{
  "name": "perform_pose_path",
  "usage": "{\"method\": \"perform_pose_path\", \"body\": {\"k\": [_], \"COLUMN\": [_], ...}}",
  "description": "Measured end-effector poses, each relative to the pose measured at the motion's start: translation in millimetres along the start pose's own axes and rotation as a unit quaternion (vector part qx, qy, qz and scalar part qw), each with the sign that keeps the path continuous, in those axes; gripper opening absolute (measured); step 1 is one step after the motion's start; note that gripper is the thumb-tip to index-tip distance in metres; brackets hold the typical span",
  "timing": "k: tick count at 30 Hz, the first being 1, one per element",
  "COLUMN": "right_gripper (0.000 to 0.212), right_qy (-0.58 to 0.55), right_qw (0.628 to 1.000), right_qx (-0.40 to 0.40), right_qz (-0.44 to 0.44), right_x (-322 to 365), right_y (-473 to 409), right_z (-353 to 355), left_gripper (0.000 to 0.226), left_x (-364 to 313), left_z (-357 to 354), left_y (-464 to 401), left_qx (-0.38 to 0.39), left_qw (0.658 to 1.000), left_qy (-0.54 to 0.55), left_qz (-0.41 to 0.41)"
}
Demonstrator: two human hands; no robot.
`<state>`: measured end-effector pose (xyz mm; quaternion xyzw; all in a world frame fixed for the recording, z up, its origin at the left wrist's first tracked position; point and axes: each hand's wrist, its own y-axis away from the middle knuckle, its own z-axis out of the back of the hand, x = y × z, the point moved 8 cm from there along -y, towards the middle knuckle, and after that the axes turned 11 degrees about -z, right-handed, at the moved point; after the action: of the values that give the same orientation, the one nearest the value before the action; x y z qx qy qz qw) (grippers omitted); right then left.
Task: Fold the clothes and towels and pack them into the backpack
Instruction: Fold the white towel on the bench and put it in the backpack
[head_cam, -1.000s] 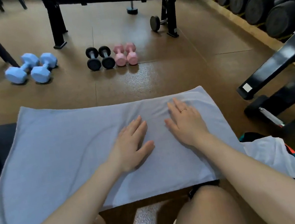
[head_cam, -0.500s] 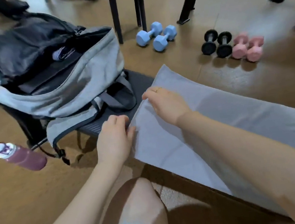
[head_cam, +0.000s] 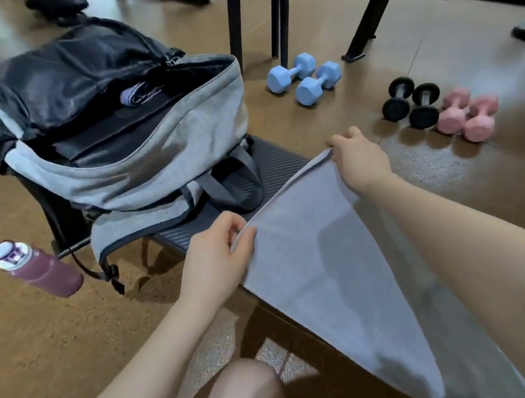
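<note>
Grey backpack (head_cam: 158,167) beside towel (head_cam: 316,259), maroon bottle (head_cam: 40,270), dumbbells (head_cam: 305,78) beyond

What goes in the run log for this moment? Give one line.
step: folding towel | left hand: pinches near corner | right hand: pinches far corner | backpack: open, beside towel

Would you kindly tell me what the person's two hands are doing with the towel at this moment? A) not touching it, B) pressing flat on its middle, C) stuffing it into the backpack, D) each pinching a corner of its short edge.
D: the left hand and the right hand each pinch a corner of the towel, lifting its short edge.
</note>
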<state>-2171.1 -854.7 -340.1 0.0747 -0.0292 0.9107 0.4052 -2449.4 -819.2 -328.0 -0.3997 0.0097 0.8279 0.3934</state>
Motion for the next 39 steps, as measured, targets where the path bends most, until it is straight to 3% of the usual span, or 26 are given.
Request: {"method": "perform_pose_path", "body": {"k": [3, 8, 9, 11, 12, 13, 17, 21, 23, 25, 27, 31, 33, 35, 39], "right_gripper": [0.023, 0.02, 0.023, 0.025, 0.024, 0.022, 0.022, 0.025, 0.026, 0.021, 0.02, 0.007, 0.022, 0.03, 0.024], "right_qy": [-0.027, -0.173, -0.259, -0.469, -0.538, -0.568, -0.586, -0.537, -0.542, -0.568, -0.557, -0.457, -0.438, -0.438, -0.461], "right_qw": [0.999, 0.982, 0.961, 0.872, 0.828, 0.807, 0.798, 0.831, 0.815, 0.776, 0.772, 0.836, 0.847, 0.841, 0.814], "right_qx": [0.024, -0.035, -0.028, 0.033, 0.057, 0.069, 0.073, 0.062, 0.065, 0.077, 0.059, -0.035, -0.054, -0.065, -0.085], "right_qz": [-0.014, -0.068, -0.09, -0.137, -0.147, -0.143, -0.123, -0.134, -0.193, -0.262, -0.299, -0.301, -0.298, -0.309, -0.343], "right_x": [-9, -10, -9, -4, 4, 13, 26, -13, -50, -90, -131, -208, -243, -276, -329], "right_y": [-13, -20, -22, -22, -23, -25, -24, 3, 25, 50, 76, 118, 136, 152, 173], "right_z": [-12, 1, 3, 1, 3, 8, 37, 54, 54, 52, 57, 79, 84, 86, 86], "left_gripper": [0.013, 0.015, 0.015, 0.014, 0.013, 0.013, 0.012, 0.009, 0.009, 0.009, 0.01, 0.01, 0.01, 0.013, 0.013], "left_x": [10, 18, 19, 20, 21, 22, 9, -29, -52, -77, -110, -191, -224, -251, -291], "left_z": [0, -2, 2, 13, 23, 34, 63, 37, 13, -14, -41, -78, -99, -121, -158], "left_y": [0, -2, -4, -9, -14, -19, -37, -39, -34, -29, -20, 5, 18, 31, 47], "left_qx": [0.005, 0.003, -0.006, -0.029, -0.048, -0.069, -0.107, -0.01, 0.047, 0.108, 0.173, 0.256, 0.297, 0.336, 0.374], "left_qw": [1.0, 1.0, 1.0, 0.999, 0.999, 0.997, 0.992, 0.99, 0.983, 0.971, 0.955, 0.904, 0.877, 0.852, 0.829], "left_qy": [-0.004, 0.001, 0.001, -0.002, 0.001, 0.01, 0.059, 0.118, 0.143, 0.173, 0.19, 0.238, 0.275, 0.303, 0.332], "left_qz": [0.017, 0.022, 0.017, 0.013, 0.014, 0.017, -0.013, -0.079, -0.107, -0.121, -0.149, -0.248, -0.26, -0.264, -0.25]}}
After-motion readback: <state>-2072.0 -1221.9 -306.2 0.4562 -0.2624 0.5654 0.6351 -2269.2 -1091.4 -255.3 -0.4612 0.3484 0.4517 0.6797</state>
